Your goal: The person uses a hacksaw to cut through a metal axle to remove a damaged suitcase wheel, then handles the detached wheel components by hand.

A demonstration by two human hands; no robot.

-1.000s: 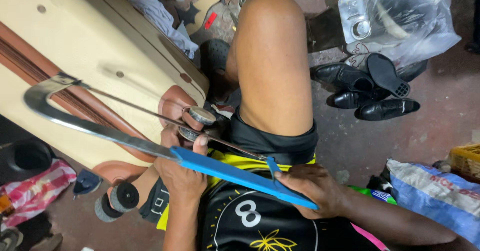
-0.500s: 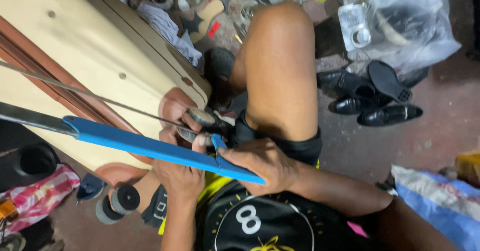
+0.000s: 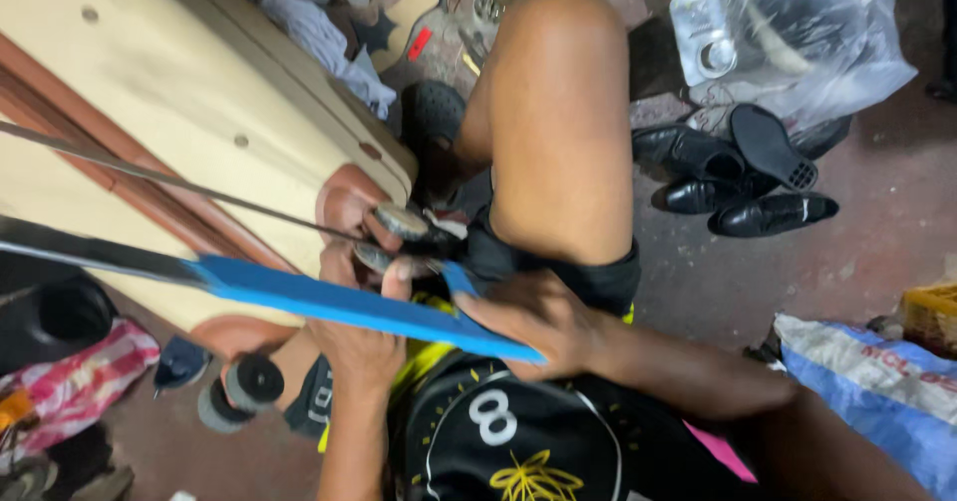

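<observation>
Hacksaw frame (image 3: pixel 299 297) cut off left; blurred workpiece under hands.

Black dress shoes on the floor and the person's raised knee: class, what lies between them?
In the head view, only bare reddish-brown floor lies between the black dress shoes and the raised knee.

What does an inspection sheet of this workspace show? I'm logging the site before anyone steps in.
Surface: bare reddish floor.
Job's things: blue-framed hacksaw across the lap; cream wooden piece behind it.
Clutter: black shoes, clear plastic bag, white sack, rags, tins.
Grips: left hand holds a small round metal part near the blade; right hand grips the saw's blue end.
Cables: nothing seen.
Surroundings: cramped, dim floor workshop.
</observation>
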